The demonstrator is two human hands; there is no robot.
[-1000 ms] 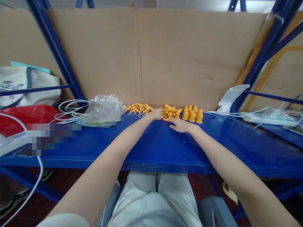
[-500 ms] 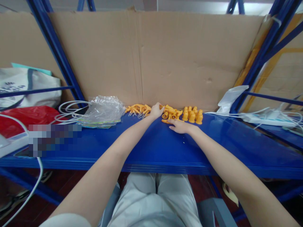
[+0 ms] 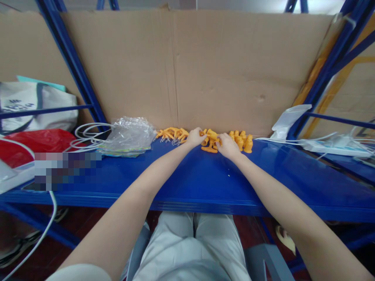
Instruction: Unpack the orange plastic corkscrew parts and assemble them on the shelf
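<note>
My left hand (image 3: 197,137) reaches to the left side of a pile of orange plastic parts (image 3: 211,136). Its fingers are bent around an orange part, mostly hidden by the hand. My right hand (image 3: 229,145) is at the pile's right side, fingers curled on another orange part whose shape I cannot make out. A T-shaped orange handle (image 3: 209,149) lies at the front between the hands, near hollow tubes. Left of my left hand lie several orange handles (image 3: 172,132) with metal spirals. Orange bottle-shaped sleeves (image 3: 248,143) stand upright beyond my right hand.
Clear plastic bags (image 3: 129,134) lie left on the blue table (image 3: 187,175), beside coiled white cable (image 3: 88,136) and a red bag (image 3: 38,141). A cardboard wall (image 3: 219,70) rises behind. A white power strip (image 3: 331,148) is at right.
My right hand has moved back and right from the front handle, its stretched fingers now curled at the pile's right side. My left hand stays nearly in place. The view shifted slightly.
</note>
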